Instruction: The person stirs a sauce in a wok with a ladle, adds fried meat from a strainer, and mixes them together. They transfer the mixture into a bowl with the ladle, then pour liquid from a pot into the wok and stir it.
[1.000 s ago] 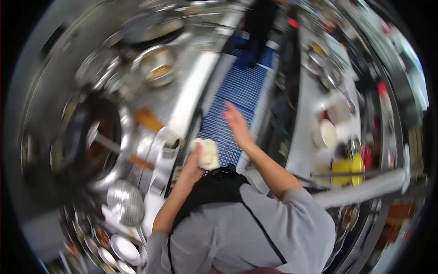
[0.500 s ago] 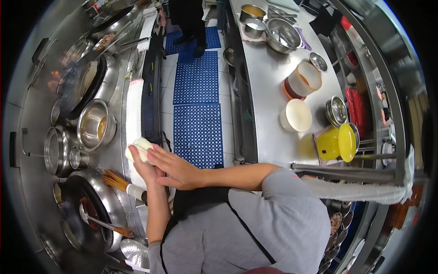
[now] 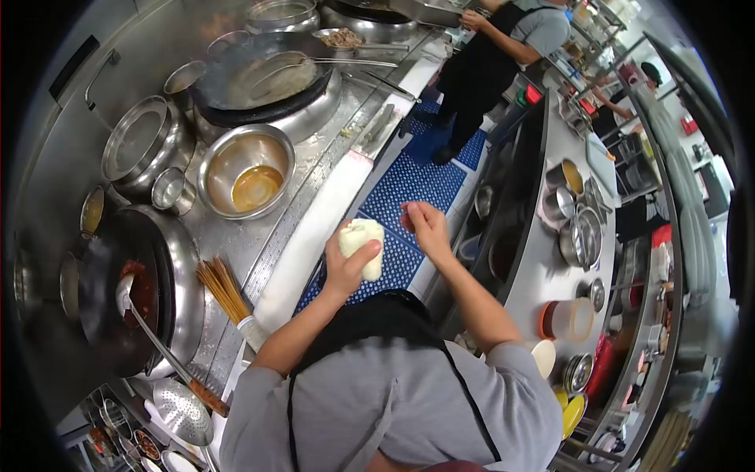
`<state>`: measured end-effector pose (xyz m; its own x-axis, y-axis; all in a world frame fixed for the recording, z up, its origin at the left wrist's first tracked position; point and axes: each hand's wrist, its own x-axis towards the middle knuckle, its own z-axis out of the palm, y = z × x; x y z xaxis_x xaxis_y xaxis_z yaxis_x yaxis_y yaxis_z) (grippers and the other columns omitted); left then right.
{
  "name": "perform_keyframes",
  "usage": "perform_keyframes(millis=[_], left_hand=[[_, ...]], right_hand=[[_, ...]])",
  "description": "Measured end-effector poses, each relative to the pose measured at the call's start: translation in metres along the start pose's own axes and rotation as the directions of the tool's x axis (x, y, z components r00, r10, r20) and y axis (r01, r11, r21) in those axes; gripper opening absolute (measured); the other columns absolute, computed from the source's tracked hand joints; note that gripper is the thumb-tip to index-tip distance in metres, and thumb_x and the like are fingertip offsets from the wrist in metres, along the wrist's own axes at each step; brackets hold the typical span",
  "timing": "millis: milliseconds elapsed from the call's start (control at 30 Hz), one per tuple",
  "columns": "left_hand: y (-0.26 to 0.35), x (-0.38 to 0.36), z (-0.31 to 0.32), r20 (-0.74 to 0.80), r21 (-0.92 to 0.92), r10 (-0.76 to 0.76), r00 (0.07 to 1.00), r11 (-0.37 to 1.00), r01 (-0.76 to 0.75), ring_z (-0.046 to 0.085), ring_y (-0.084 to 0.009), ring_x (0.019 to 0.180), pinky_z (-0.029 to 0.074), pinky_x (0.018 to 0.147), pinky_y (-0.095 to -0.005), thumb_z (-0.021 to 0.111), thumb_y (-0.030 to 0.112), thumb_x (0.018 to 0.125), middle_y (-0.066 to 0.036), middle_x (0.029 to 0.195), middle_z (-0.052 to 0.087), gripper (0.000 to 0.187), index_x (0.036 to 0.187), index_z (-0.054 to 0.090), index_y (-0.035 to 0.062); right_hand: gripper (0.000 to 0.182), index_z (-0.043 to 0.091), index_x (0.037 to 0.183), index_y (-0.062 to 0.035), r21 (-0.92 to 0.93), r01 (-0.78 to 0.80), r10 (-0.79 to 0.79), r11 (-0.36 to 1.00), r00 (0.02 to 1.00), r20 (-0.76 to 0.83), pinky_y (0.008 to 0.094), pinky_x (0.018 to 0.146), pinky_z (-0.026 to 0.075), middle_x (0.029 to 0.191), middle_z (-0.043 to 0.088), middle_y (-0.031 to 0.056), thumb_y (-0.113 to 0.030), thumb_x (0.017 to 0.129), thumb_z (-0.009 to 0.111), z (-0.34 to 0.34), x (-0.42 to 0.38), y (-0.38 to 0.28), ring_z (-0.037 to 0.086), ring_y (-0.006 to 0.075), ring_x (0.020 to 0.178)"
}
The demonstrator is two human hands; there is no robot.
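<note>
My left hand is wrapped round a folded whitish cloth, its thumb pressed across the front. The cloth is bunched into a thick pad in front of my apron. To the right of it, my right hand is raised and apart from the cloth. Its fingers are loosely curled, with a gap to the thumb and nothing visible between them. Left of my left forearm lies a bamboo wok brush with a pale wrapped handle, on the stove's edge.
A steel bowl with yellowish liquid stands on the stove. Behind it, a large wok holds a strainer. A ladle rests in the near wok; a perforated skimmer lies below. A co-worker stands ahead on the blue mats.
My hands have parted: the right moved off the cloth to the right, while the left still holds it. My view has turned and lifted, showing more of the co-worker.
</note>
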<state>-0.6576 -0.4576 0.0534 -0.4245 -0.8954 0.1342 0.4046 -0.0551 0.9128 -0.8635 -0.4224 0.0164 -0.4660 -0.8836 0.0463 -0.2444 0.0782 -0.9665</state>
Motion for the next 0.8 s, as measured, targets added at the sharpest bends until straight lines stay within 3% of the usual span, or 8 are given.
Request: perform_keyframes(millis=[67,167,367,500,633,700,733,800], left_hand=[[0.001,0.01,-0.016,-0.055,-0.036,-0.007,0.998,0.999,0.005,0.06,-0.0126,0.072,0.048,0.066,-0.0258,0.068,0.018,0.078,-0.007,0.084,0.064,0.03,0.098,0.061,-0.0033],[0.003,0.024,-0.04,-0.213,-0.055,-0.022,0.977,0.998,0.01,0.06,-0.0142,0.072,0.048,0.065,-0.027,0.068,0.023,0.077,-0.007,0.084,0.064,0.036,0.1,0.061,-0.0042],[-0.005,0.02,-0.059,-0.569,-0.145,-0.013,0.822,0.986,-0.084,0.064,-0.0194,0.077,0.054,0.067,-0.0314,0.072,0.017,0.076,-0.011,0.09,0.064,0.044,0.112,0.055,-0.0047],[-0.013,0.006,-0.039,-0.736,-0.098,0.003,0.677,0.989,-0.111,0.064,-0.0193,0.07,0.054,0.061,-0.0298,0.068,0.021,0.08,-0.012,0.089,0.064,0.042,0.11,0.056,-0.0057],[-0.025,0.002,0.001,-0.854,-0.027,0.025,0.519,0.995,-0.093,0.063,-0.0179,0.071,0.053,0.063,-0.0298,0.068,0.024,0.079,-0.011,0.088,0.064,0.042,0.108,0.057,-0.0044],[-0.024,0.005,0.023,-0.898,-0.025,0.013,0.441,0.997,-0.078,0.063,-0.0175,0.071,0.052,0.064,-0.0296,0.068,0.022,0.079,-0.011,0.087,0.064,0.041,0.108,0.057,-0.0035],[-0.032,0.003,0.026,-0.914,-0.051,-0.018,0.406,0.996,-0.073,0.062,-0.017,0.071,0.052,0.063,-0.0289,0.069,0.021,0.079,-0.01,0.086,0.064,0.038,0.107,0.058,-0.002],[-0.03,0.008,0.032,-0.898,-0.032,-0.007,0.441,0.998,-0.049,0.061,-0.0154,0.07,0.051,0.062,-0.0283,0.07,0.02,0.079,-0.007,0.084,0.064,0.034,0.102,0.06,-0.0018]], right_hand=[[0.03,0.068,0.096,0.0005,-0.219,0.159,-0.163,0.963,0.987,0.002,0.0303,0.057,0.047,0.068,0.066,0.0084,-0.025,0.096,0.052,-0.007,0.052,-0.009,0.061,0.0136,0.061],[0.025,0.064,0.087,-0.0017,-0.486,0.373,-0.392,0.79,0.917,0.067,0.0469,0.064,0.048,0.081,0.064,0.0207,-0.023,0.093,0.052,-0.011,0.143,-0.014,0.061,0.0416,0.075],[0.034,0.062,0.1,0.0011,-0.834,0.426,-0.405,0.349,0.872,0.276,0.0465,0.079,0.053,0.102,0.062,0.0225,-0.031,0.091,0.055,-0.014,0.327,0.009,0.061,0.0402,0.094],[0.065,0.037,0.138,0.001,-0.874,0.395,-0.453,0.282,0.858,0.242,0.0502,0.094,0.047,0.138,0.042,0.0212,-0.033,0.088,0.06,-0.011,0.431,0.035,0.041,0.0426,0.125],[0.071,0.025,0.148,-0.0162,-0.854,0.496,-0.396,0.158,0.824,0.405,0.0538,0.093,0.046,0.142,0.038,0.0206,-0.029,0.087,0.059,-0.001,0.495,0.048,0.037,0.0404,0.13],[0.067,0.026,0.148,-0.0236,-0.767,0.573,-0.264,0.291,0.818,0.511,0.0529,0.088,0.047,0.121,0.056,0.0212,-0.023,0.088,0.058,0.002,0.499,0.029,0.054,0.0405,0.111],[0.063,0.028,0.146,-0.0248,-0.73,0.642,-0.382,0.234,0.751,0.539,0.0518,0.083,0.048,0.108,0.061,0.0203,-0.022,0.09,0.057,0.007,0.499,0.029,0.06,0.0415,0.098],[0.056,0.03,0.145,-0.0254,-0.656,0.714,-0.358,0.243,0.695,0.623,0.0508,0.078,0.05,0.108,0.059,0.0213,-0.024,0.093,0.052,0.02,0.513,0.033,0.062,0.0412,0.092]])
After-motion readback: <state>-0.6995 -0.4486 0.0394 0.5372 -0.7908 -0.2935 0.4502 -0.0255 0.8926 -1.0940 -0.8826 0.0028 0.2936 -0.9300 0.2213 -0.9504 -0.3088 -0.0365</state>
